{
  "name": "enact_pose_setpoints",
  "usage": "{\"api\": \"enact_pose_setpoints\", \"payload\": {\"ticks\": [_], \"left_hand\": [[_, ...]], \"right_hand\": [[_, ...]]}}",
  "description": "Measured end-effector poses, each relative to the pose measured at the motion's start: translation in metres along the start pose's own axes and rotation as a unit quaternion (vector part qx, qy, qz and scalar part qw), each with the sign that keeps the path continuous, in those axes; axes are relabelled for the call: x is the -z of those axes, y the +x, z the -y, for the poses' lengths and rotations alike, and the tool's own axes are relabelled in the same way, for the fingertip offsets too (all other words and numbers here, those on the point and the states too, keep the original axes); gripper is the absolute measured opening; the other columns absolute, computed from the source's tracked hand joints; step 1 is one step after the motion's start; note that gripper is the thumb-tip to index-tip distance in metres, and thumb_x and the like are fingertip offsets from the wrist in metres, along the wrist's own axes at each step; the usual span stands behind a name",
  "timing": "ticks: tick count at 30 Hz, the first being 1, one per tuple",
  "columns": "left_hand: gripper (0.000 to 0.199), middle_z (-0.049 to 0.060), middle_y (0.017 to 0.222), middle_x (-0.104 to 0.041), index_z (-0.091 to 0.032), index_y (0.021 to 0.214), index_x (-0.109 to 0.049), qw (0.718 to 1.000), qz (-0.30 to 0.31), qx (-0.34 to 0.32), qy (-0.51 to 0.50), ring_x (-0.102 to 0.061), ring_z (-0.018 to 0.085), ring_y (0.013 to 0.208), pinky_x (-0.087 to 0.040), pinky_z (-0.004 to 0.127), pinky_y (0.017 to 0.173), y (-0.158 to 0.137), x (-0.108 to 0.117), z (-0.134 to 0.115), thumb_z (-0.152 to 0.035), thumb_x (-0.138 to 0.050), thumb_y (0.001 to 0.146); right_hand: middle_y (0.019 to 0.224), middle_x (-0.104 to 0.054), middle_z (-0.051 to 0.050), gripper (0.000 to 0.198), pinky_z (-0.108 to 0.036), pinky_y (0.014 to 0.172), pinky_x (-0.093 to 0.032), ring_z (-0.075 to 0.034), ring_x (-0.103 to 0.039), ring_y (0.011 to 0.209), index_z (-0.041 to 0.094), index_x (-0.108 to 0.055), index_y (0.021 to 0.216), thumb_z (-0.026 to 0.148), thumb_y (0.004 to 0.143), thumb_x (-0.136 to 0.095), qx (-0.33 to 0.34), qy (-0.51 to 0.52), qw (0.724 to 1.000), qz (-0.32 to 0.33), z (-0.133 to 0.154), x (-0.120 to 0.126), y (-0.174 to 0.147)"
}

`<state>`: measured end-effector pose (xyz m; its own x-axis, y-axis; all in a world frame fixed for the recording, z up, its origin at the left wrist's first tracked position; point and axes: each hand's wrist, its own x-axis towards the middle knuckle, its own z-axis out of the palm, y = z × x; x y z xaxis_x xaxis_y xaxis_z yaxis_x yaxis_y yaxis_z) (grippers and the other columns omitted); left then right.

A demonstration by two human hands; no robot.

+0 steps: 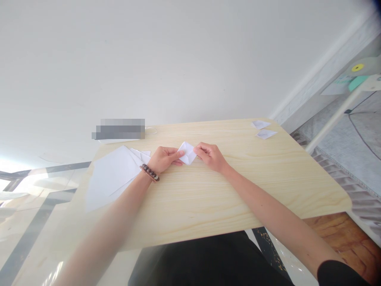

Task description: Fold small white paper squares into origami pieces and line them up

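At the pale wood-grain surface (190, 210), left fingers (177, 155) and right fingers (201, 151) pinched a white folded-paper diamond (187, 155); a light-grey wall (178, 59) stood behind.

My left grip (163, 159) and right grip (212, 157) pinch opposite sides of a folded paper (188, 154) above the desk (208, 214). Beads (150, 172) circle my left wrist (154, 167). Loose sheets (110, 171) overlap to its left; two folded pieces (266, 134) lie near the far right corner.

Single head-worn view, forward and down over the tabletop (205, 206), wall (184, 59) beyond
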<state>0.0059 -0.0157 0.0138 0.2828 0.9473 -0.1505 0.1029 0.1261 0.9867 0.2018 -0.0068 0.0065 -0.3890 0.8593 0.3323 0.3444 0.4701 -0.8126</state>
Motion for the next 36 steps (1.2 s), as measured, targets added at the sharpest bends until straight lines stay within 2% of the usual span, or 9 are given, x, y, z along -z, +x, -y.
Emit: {"api": "enact_pose_setpoints", "payload": {"ticks": [7,12,16,19,26,29,36], "left_hand": [[0.042,0.007,0.087,-0.068,-0.012,0.091,-0.067,1.000,0.014,-0.012,-0.005,-0.062,0.020,0.079,-0.050,0.034,0.075,0.0001,0.0015,0.0020,-0.047,-0.063,0.067],[0.043,0.007,0.087,-0.068,-0.014,0.097,-0.065,0.998,0.017,-0.021,0.053,-0.063,0.020,0.080,-0.049,0.031,0.073,-0.0016,-0.0004,-0.0015,-0.046,-0.062,0.068],[0.038,0.005,0.073,-0.069,-0.014,0.084,-0.068,0.987,0.004,-0.018,0.161,-0.063,0.020,0.074,-0.047,0.026,0.067,-0.0035,-0.0014,-0.0052,-0.045,-0.067,0.062],[0.035,0.004,0.071,-0.069,-0.014,0.077,-0.069,0.982,0.008,-0.006,0.188,-0.063,0.019,0.071,-0.046,0.025,0.065,-0.0037,-0.0019,-0.0062,-0.046,-0.066,0.062],[0.029,0.001,0.069,-0.068,-0.014,0.069,-0.068,0.984,0.024,-0.029,0.176,-0.062,0.016,0.067,-0.046,0.023,0.063,-0.0018,-0.0002,-0.0034,-0.043,-0.066,0.064],[0.029,0.002,0.071,-0.069,-0.015,0.071,-0.069,0.985,0.041,-0.030,0.164,-0.062,0.017,0.068,-0.048,0.023,0.064,-0.0015,0.0010,-0.0031,-0.043,-0.066,0.064],[0.048,0.006,0.078,-0.068,-0.013,0.081,-0.069,0.993,0.103,-0.026,0.052,-0.063,0.020,0.080,-0.051,0.028,0.070,-0.0017,-0.0005,-0.0041,-0.056,-0.050,0.073]], "right_hand": [[0.055,-0.040,0.004,0.031,-0.021,0.049,-0.028,-0.006,-0.035,0.050,0.016,-0.045,0.063,0.038,0.084,-0.040,-0.001,0.000,1.000,-0.003,-0.0007,0.0002,0.0000],[0.055,-0.040,0.004,0.030,-0.020,0.048,-0.028,-0.006,-0.034,0.049,0.017,-0.046,0.066,0.039,0.084,-0.040,0.002,0.007,1.000,-0.006,-0.0002,-0.0005,0.0002],[0.057,-0.042,0.004,0.028,-0.020,0.049,-0.029,-0.006,-0.035,0.050,0.016,-0.048,0.069,0.039,0.084,-0.040,0.006,0.003,1.000,0.001,-0.0002,-0.0007,-0.0003],[0.058,-0.044,0.003,0.028,-0.020,0.050,-0.030,-0.007,-0.036,0.051,0.016,-0.049,0.070,0.039,0.084,-0.040,0.009,-0.004,1.000,0.007,-0.0007,-0.0011,-0.0007],[0.057,-0.045,0.002,0.029,-0.021,0.050,-0.030,-0.007,-0.037,0.051,0.016,-0.049,0.066,0.037,0.084,-0.040,0.015,-0.016,1.000,0.012,-0.0008,-0.0023,-0.0005],[0.057,-0.045,0.002,0.028,-0.021,0.049,-0.029,-0.007,-0.037,0.050,0.016,-0.049,0.065,0.036,0.084,-0.040,0.015,-0.017,1.000,0.013,-0.0004,-0.0019,-0.0006],[0.056,-0.044,0.003,0.028,-0.020,0.049,-0.029,-0.006,-0.037,0.049,0.016,-0.047,0.065,0.036,0.084,-0.040,0.010,-0.019,1.000,0.014,-0.0012,-0.0009,-0.0008]]}}
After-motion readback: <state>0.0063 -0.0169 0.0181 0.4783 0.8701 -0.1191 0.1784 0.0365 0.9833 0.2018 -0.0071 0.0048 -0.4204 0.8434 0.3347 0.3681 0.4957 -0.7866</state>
